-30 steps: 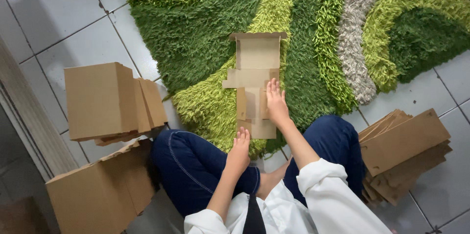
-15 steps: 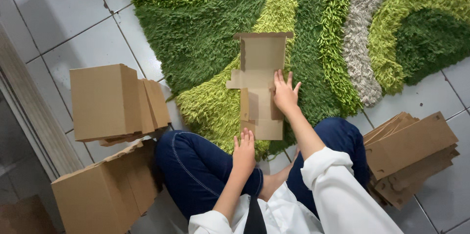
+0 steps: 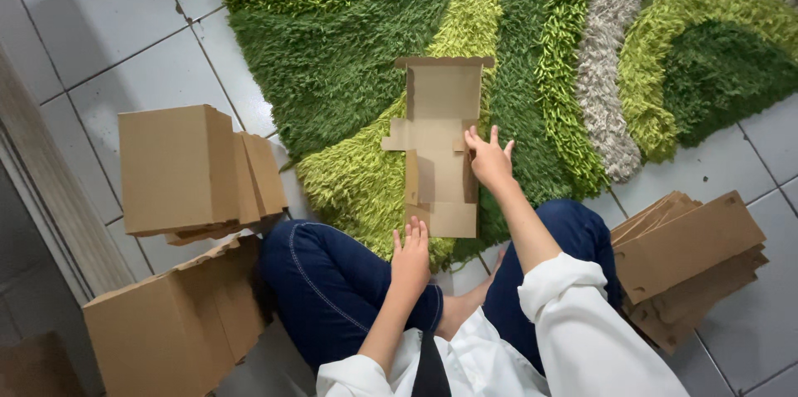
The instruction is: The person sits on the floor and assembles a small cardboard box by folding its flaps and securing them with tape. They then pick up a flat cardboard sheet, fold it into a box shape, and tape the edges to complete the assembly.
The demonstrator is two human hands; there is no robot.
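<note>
Cardboard blank (image 3: 439, 147) on rug (image 3: 349, 73)

Under you lies a shaggy rug (image 3: 349, 73) in bands of dark green, lime and grey, spread over a floor (image 3: 100, 23) of pale grey tiles. To your left you have two folded boxes (image 3: 179, 168) stacked against each other — a bigger open carton (image 3: 166, 322) sits just below them, near your knee. To your right a pile of flat cardboard sheets (image 3: 690, 264) rests on the tiles, just beside the rug's edge.
</note>
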